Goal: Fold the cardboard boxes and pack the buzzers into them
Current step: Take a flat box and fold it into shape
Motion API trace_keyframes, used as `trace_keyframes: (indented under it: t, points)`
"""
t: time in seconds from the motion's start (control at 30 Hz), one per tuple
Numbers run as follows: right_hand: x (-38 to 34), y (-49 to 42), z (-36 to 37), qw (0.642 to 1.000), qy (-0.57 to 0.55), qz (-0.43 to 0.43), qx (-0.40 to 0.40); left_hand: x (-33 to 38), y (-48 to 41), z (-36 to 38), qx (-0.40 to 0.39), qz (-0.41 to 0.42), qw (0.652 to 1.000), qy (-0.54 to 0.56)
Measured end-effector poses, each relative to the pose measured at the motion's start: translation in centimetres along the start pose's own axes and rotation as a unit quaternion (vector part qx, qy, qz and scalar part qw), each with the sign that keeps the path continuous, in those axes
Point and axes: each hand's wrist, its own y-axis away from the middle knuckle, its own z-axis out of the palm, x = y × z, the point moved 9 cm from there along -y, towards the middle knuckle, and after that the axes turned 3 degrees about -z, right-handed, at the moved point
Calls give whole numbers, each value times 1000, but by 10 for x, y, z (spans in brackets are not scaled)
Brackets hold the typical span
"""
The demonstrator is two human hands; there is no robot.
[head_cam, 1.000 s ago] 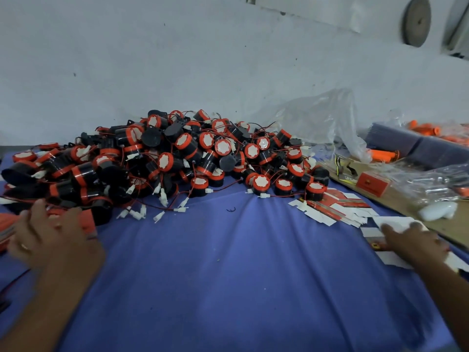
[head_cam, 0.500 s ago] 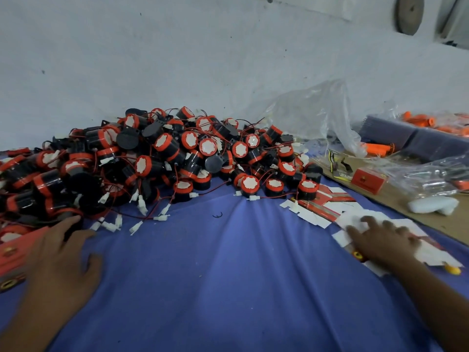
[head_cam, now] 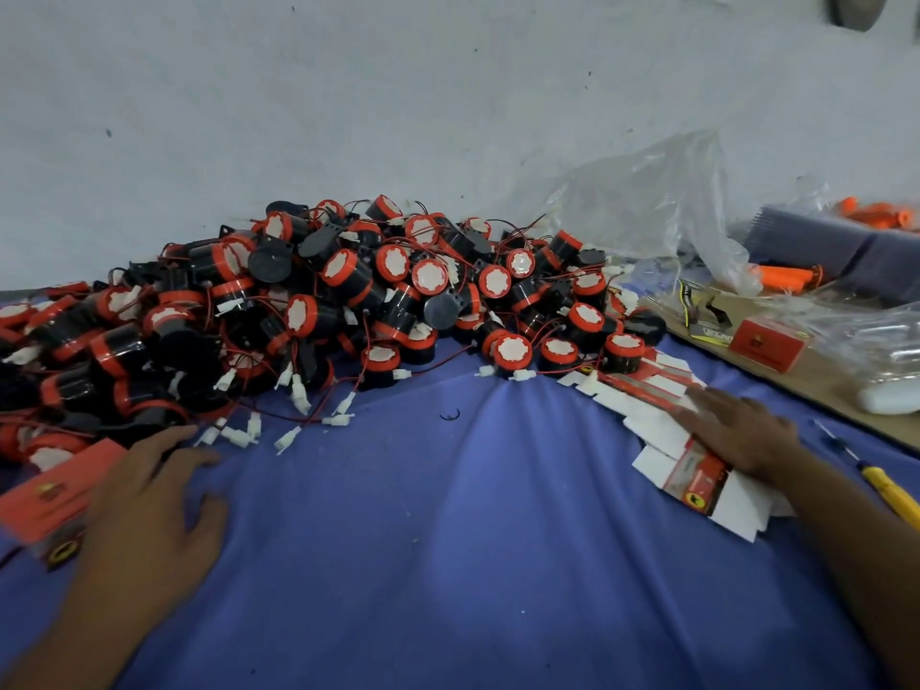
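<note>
Our left hand (head_cam: 149, 495) has come off the folded red box (head_cam: 55, 495) it was holding a sec ago. It now lies flat on the blue cloth (head_cam: 448, 565), fingers spread and thumb out. Its outer edge is at the box's side; touching or just over it, can't tell. Our right hand (head_cam: 742, 435) has slid in from the far right onto the fan of flat boxes (head_cam: 697, 483). Its fingers are straight and close together, palm down, pressing the top sheets, nothing pinched yet. The view is a bit blurred there.

The buzzers (head_cam: 348, 301) sit in a big heap at the back against the wall. Their red wires and white plugs spill out toward us, well apart from either hand. We judge we're btwn boxes: one done on the left, next flat one to be picked up.

What could go wrong, imo:
- The flat boxes overlap and look slick, so a flat press may drag 2 or 3 along or scatter the fan.
- The wires are tangled, so pulling one buzzer could haul its neighbours off the heap.
- The cloth is loose and creased, so sliding either hand could bunch it and shift things.
- A yellow-handled tool (head_cam: 891, 495) lies just beside our right forearm, so a quick pull-back could knock it away.
</note>
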Motion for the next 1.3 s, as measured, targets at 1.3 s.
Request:
trace_keyframes:
  t: [1.3]
  points:
    - [-261,107,3,971,-71,-224,43,11,11,15,-39,88,989,113]
